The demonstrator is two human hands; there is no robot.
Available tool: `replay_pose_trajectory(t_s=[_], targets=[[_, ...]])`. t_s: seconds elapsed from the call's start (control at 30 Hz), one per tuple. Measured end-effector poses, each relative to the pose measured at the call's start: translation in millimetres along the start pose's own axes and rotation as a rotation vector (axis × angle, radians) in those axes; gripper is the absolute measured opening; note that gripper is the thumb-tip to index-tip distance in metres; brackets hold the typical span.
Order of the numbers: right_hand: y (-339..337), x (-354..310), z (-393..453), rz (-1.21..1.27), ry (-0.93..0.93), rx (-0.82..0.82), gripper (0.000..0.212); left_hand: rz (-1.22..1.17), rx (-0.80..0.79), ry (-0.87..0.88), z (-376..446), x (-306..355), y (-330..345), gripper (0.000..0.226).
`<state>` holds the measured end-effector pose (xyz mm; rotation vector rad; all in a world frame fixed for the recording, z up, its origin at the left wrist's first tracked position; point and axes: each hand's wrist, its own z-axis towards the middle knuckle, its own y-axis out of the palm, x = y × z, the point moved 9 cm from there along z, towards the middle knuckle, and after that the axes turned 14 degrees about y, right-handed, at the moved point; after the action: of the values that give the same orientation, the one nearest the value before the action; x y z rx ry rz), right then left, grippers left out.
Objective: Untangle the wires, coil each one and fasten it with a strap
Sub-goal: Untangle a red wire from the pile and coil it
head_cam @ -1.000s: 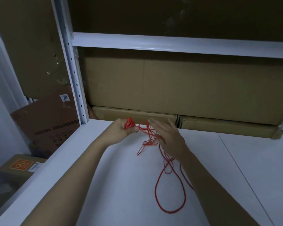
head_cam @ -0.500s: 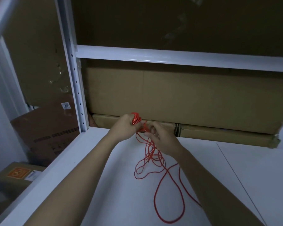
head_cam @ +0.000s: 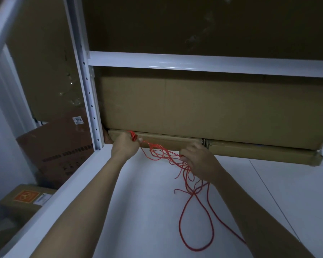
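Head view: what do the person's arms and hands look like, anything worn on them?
Both forearms are bare up to the frame edge, with no sleeve in view. The left hand and right hand carry no glove, and no ring, watch or band shows. The dim light hides finer detail.

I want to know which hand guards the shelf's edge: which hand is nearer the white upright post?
Left. The left hand grips a bunch of red wire right beside the white upright post; the right hand pinches strands farther along the shelf.
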<state>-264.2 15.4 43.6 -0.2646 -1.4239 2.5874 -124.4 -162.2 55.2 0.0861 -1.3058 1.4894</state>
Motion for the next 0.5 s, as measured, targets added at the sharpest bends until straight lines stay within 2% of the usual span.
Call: replay_pose_trajectory(t_s=[0.1,0.13,0.2,0.23,0.27,0.33,0.37,0.4,0.43,0.5], targets=[[6,2,-3,-0.036,0.014,-0.132,0.021,0.073,0.014,0.043,-11,1,7,0.043],[-3,-1,2,-0.012,0.047,-0.070,0.021,0.102,0.033,0.063,-14,4,8,0.042],[-29,-5,11,0.023,0.097,0.154,0.016,0.144,0.115,0.109,-16,13,2,0.040],[-31,-3,18,0.015,0.121,0.144,0.011,0.158,0.152,0.130,-15,18,-3,0.040],[-21,-1,24,0.005,0.135,0.024,0.008,0.169,0.174,0.144,-13,22,-7,0.040],[20,23,19,0.014,0.270,-0.402,0.012,0.191,0.178,0.153,-11,23,-11,0.036],[28,35,13,0.042,0.364,-0.473,0.014,0.194,0.179,0.147,-10,21,-12,0.033],[31,46,11,0.056,0.426,-0.441,0.015,0.185,0.190,0.139,-10,18,-13,0.031],[31,46,13,0.024,0.409,-0.360,0.014,0.180,0.201,0.128,-10,14,-14,0.031],[39,36,16,-0.110,0.309,-0.305,0.008,0.190,0.203,0.100,-8,4,-13,0.031]])
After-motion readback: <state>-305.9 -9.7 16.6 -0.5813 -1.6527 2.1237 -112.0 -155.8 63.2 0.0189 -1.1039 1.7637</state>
